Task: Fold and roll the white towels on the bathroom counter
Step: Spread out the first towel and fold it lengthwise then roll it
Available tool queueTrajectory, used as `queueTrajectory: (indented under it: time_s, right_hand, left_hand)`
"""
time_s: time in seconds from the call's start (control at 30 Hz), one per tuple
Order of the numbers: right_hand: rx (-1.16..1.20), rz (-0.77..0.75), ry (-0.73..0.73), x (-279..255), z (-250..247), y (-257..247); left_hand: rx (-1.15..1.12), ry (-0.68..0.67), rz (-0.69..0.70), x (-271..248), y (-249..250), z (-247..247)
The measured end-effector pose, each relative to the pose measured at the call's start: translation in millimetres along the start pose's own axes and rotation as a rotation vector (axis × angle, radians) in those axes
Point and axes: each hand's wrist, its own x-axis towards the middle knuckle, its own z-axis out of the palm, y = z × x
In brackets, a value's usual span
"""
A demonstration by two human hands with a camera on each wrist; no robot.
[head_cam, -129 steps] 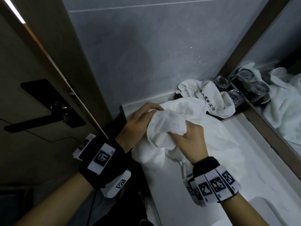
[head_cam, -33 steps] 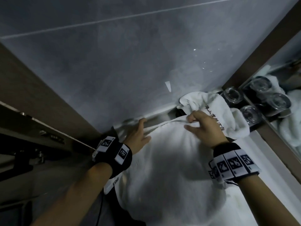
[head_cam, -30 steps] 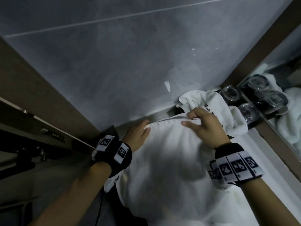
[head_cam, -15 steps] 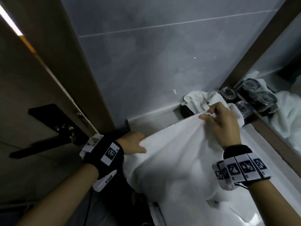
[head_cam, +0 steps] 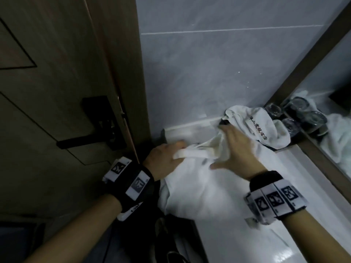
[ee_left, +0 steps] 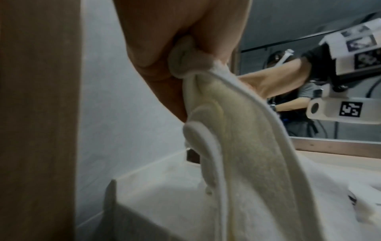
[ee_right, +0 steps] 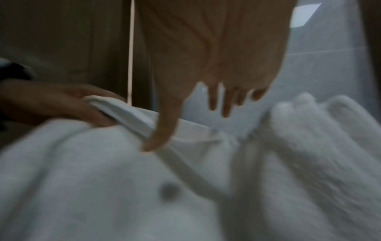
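white towel [head_cam: 199,186] rumpled on counter; left hand [head_cam: 163,158] pinches hem, right hand [head_cam: 235,149] spread flat.

**White counter in the corner**

The white counter [head_cam: 296,211] carries a spread white towel [head_cam: 205,192] at its left end, a crumpled printed towel [head_cam: 260,128] in the back corner, and glass tumblers [head_cam: 288,124] beside the mirror.

Towel [head_cam: 205,188] on counter [head_cam: 296,232], before glasses [head_cam: 281,118]
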Motion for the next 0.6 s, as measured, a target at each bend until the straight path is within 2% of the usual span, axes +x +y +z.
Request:
queueTrajectory:
  time_s: [0.07, 0.1, 0.2, 0.3, 0.37, 0.47, 0.53, 0.6]
  right_hand:
    - [0.108, -0.212, -0.155, -3.9, 12.2, -28.4]
    - [0.165, -0.226, -0.156, -5.2, 18.1, -37.2]
    - [0.256, -0.152, -0.038, -9.2, 20.6, -42.7]
    - [0.462, -0.145, -0.009, -15.8, 14.7, -34.5]
    - [0.574, -0.174, 0.052, -20.7, 12.1, -31.9]
    - [0.728, -0.142, 0.129, -24.0, 12.1, -30.5]
    - [0.835, -0.125, 0.156, -25.9, 11.3, -27.7]
    - [0.862, -0.134, 0.135, -28.6, 11.4, -26.8]
  left_hand:
    - [0.0, 0.019, 0.055, -2.5, 17.3, 3.8]
    - [-0.029, 0.023, 0.073, -4.5, 24.6, 6.0]
    - [-0.244, 0.008, 0.09, -13.6, 33.8, 6.1]
    - [-0.533, -0.07, 0.086, -23.7, 27.0, 3.2]
    - [-0.636, -0.057, 0.051, -28.5, 20.9, 4.1]
    - [-0.69, -0.093, -0.01, -33.1, 17.0, 10.2]
    - [-0.631, -0.165, 0.001, -34.8, 16.9, 17.4]
    - [-0.606, -0.183, 0.018, -35.1, 19.9, 22.7]
